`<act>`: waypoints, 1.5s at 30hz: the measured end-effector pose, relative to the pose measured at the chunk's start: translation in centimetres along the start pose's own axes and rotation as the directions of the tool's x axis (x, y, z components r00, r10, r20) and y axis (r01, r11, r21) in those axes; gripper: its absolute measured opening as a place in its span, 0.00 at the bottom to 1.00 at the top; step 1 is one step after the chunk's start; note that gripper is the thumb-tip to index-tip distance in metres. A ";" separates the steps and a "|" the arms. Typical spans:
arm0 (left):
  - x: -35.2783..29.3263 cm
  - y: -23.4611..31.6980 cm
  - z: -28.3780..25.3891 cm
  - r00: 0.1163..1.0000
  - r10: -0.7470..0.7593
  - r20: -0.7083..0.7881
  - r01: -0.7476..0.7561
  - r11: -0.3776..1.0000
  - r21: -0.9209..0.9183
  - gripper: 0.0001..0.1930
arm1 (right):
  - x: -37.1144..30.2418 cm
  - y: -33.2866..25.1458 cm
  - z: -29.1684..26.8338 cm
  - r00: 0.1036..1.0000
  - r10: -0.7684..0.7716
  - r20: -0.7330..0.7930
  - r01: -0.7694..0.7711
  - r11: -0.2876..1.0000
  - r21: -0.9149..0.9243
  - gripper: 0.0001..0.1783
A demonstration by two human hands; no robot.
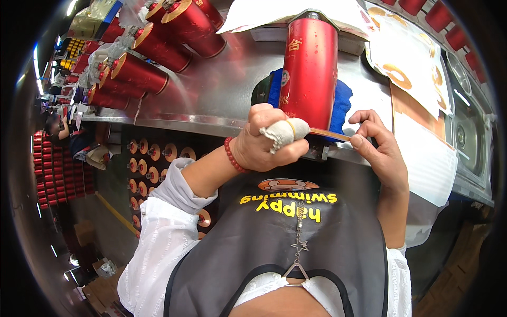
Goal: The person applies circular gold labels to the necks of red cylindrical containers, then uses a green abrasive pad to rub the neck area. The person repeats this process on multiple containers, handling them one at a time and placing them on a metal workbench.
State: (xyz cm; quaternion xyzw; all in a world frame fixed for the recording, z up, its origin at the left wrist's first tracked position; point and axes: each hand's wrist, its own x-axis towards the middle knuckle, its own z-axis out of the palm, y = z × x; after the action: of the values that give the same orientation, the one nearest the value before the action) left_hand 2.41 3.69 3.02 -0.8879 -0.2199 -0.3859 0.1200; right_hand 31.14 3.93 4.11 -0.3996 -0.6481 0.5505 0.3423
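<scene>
The left hand [252, 141] (thumb wrapped in cloth [286, 132]) grips a strip [328, 134] by the bottle [311, 71]. The right hand [387, 156] meets its end; whether that grip is closed, I cannot tell.

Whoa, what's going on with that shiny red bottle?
Someone's left hand, with pale cloth wrapped round one digit, is by the near end of the red bottle. A thin gold-brown strip reaches across to the right hand. Blue cloth shows around the bottle.
</scene>
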 end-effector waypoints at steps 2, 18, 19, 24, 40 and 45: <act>0.5 0.0 -0.3 0.997 0.038 0.061 -0.039 0.999 0.021 0.18 | 0.1 0.2 0.1 1.000 0.022 0.006 -0.022 1.000 0.009 0.16; 0.6 0.1 0.9 0.998 0.067 0.016 -0.068 0.993 0.099 0.15 | 0.9 0.8 0.4 0.999 0.029 0.028 -0.029 0.999 0.013 0.15; 1.0 0.1 1.0 0.997 0.080 0.011 -0.081 0.990 0.112 0.16 | 0.9 1.0 0.4 0.999 0.027 0.023 -0.027 1.000 0.003 0.15; 1.6 -0.3 1.6 0.993 0.114 0.029 -0.116 0.990 0.086 0.11 | 0.8 1.3 0.4 1.000 0.020 0.018 -0.020 1.000 -0.002 0.15; -0.4 0.4 0.8 0.998 0.009 0.067 -0.013 0.998 0.055 0.11 | 1.2 1.0 0.8 0.999 0.026 0.024 -0.025 1.000 -0.008 0.15; 1.0 0.1 1.5 0.997 0.078 0.026 -0.079 0.996 0.040 0.14 | 1.1 1.6 0.8 1.000 0.002 0.008 -0.002 0.999 -0.041 0.15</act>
State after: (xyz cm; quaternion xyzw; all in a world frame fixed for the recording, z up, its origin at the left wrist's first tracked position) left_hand 4.03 4.53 2.74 -0.8978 -0.1940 -0.3655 0.1507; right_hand 30.19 4.73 2.42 -0.4048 -0.6603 0.5392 0.3307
